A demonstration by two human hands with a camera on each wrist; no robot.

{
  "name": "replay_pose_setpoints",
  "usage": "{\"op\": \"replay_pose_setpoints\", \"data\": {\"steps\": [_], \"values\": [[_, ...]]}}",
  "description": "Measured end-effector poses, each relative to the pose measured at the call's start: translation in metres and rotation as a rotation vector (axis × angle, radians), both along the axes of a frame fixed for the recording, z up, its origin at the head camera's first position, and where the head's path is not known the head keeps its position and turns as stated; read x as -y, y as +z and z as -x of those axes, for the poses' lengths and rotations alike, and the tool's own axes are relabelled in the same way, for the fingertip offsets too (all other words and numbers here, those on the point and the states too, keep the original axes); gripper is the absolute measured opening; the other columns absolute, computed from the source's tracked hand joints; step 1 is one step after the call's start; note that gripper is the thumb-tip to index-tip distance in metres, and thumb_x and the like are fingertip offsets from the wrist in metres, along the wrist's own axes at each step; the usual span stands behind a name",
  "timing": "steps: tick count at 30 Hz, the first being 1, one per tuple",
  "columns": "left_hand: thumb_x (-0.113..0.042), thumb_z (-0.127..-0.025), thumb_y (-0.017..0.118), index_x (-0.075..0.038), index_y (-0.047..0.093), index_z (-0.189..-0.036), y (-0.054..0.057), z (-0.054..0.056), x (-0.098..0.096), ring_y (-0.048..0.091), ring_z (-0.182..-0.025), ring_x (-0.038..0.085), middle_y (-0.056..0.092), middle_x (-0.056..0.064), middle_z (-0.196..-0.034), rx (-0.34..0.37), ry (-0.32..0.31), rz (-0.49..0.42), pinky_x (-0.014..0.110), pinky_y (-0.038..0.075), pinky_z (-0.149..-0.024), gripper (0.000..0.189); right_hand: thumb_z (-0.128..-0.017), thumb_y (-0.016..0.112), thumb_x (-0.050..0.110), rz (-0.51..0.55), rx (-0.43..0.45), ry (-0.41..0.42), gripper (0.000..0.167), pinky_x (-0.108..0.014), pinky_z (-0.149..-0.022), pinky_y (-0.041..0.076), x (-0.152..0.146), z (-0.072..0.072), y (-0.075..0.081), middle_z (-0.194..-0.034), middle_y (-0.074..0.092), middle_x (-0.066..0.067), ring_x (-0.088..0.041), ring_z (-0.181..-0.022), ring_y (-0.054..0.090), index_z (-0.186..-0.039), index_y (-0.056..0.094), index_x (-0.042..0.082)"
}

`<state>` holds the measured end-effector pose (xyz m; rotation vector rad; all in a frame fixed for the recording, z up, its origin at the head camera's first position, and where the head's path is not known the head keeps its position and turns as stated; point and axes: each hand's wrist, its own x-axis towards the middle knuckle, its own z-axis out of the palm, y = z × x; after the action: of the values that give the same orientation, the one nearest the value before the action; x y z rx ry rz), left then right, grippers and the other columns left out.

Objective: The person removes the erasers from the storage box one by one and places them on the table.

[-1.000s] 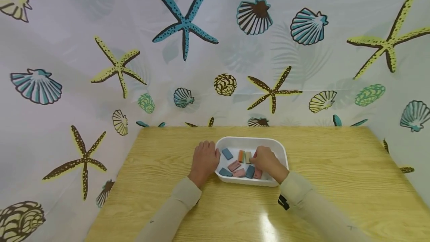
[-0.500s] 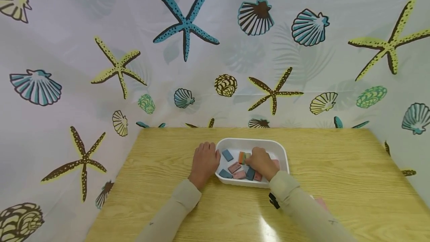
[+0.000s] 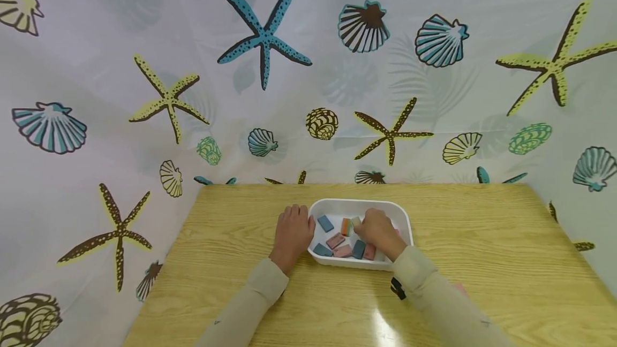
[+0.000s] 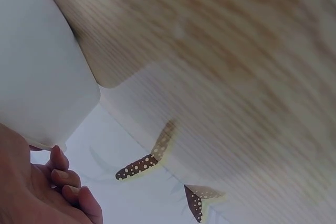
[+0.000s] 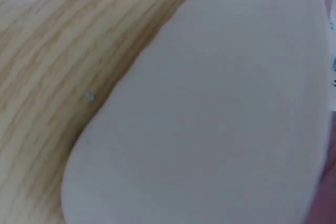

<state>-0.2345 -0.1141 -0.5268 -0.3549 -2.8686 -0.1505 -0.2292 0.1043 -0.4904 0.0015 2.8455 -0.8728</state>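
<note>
A white tray [image 3: 320, 258] holds several small blocks that look like erasers: blue ones [image 3: 325, 223], pink ones [image 3: 336, 240] and an orange-and-green striped one [image 3: 345, 227]. My left hand [image 3: 293, 233] holds the tray's left end, thumb at the rim; the left wrist view shows its curled fingers [image 4: 60, 177] at the tray's edge. Inside the tray my right hand [image 3: 378, 229] pinches a cream eraser [image 3: 356, 222] beside the striped one, its fingers covering part of it. In the right wrist view the tray wall [image 5: 210, 108] hides most of that hand.
The tray stands on a wood-grain table [image 3: 231, 229]. A pink piece [image 3: 460, 287] shows on the table past my right sleeve [image 3: 434, 288]. Behind the table hangs a white curtain [image 3: 299, 95] printed with starfish and shells.
My right hand moved left over the cream eraser, then back slightly right, and the eraser's top shows again. A pink piece came into view past the right sleeve. The left hand stays on the tray.
</note>
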Motion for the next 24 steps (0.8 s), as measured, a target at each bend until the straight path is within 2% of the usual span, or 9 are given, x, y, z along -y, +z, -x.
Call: {"op": "replay_pose_setpoints", "data": {"steps": [5, 8, 11, 13, 17, 24], "values": [[-0.032, -0.096, 0.043, -0.005, 0.055, -0.102, 0.000, 0.000, 0.002, 0.048, -0.084, 0.023, 0.052, 0.008, -0.090, 0.007, 0.009, 0.001, 0.038, 0.042, -0.078, 0.031, -0.078, 0.068, 0.018, -0.012, -0.060, 0.058, 0.028, -0.026, -0.044, 0.030, -0.012, -0.005, 0.015, -0.053, 0.040, 0.003, -0.012, -0.045, 0.037, -0.056, 0.054, 0.006], [-0.032, -0.096, 0.042, -0.004, 0.055, -0.102, 0.001, 0.000, 0.001, 0.047, -0.085, 0.023, 0.051, 0.008, -0.090, 0.015, 0.007, -0.001, 0.038, 0.042, -0.079, 0.031, -0.080, 0.067, 0.018, 0.008, -0.064, 0.083, 0.019, -0.026, -0.045, 0.036, -0.028, -0.012, 0.029, -0.061, 0.051, 0.000, -0.013, -0.049, 0.044, -0.069, 0.063, 0.003], [-0.032, -0.096, 0.043, -0.004, 0.055, -0.102, -0.001, 0.001, 0.001, 0.048, -0.085, 0.023, 0.052, 0.009, -0.091, 0.011, 0.001, 0.003, 0.038, 0.042, -0.079, 0.031, -0.082, 0.065, 0.019, 0.021, -0.052, 0.093, 0.020, -0.031, -0.053, 0.045, -0.050, -0.020, 0.043, -0.076, 0.061, -0.006, -0.016, -0.061, 0.054, -0.084, 0.066, -0.001], [-0.031, -0.095, 0.044, -0.004, 0.055, -0.102, -0.002, 0.002, -0.001, 0.048, -0.084, 0.024, 0.052, 0.009, -0.091, -0.002, -0.006, 0.004, 0.039, 0.042, -0.078, 0.030, -0.082, 0.065, 0.019, 0.007, -0.058, 0.098, 0.022, -0.034, -0.059, 0.047, -0.066, -0.026, 0.050, -0.081, 0.064, -0.008, -0.018, -0.067, 0.057, -0.086, 0.066, -0.003], [-0.031, -0.095, 0.045, -0.003, 0.056, -0.101, -0.003, 0.004, -0.001, 0.048, -0.082, 0.024, 0.053, 0.009, -0.089, -0.025, -0.016, 0.002, 0.038, 0.042, -0.077, 0.030, -0.082, 0.065, 0.020, -0.012, -0.081, 0.117, 0.023, -0.035, -0.061, 0.049, -0.097, -0.038, 0.057, -0.081, 0.065, -0.009, -0.018, -0.070, 0.059, -0.086, 0.066, -0.003], [-0.031, -0.096, 0.042, -0.003, 0.056, -0.102, -0.004, 0.003, -0.001, 0.048, -0.083, 0.024, 0.053, 0.009, -0.089, -0.002, -0.004, -0.002, 0.039, 0.042, -0.077, 0.031, -0.084, 0.064, 0.022, -0.025, -0.080, 0.142, 0.024, -0.033, -0.058, 0.048, -0.132, -0.060, 0.060, -0.077, 0.062, -0.005, -0.015, -0.066, 0.057, -0.086, 0.064, -0.002]]}}
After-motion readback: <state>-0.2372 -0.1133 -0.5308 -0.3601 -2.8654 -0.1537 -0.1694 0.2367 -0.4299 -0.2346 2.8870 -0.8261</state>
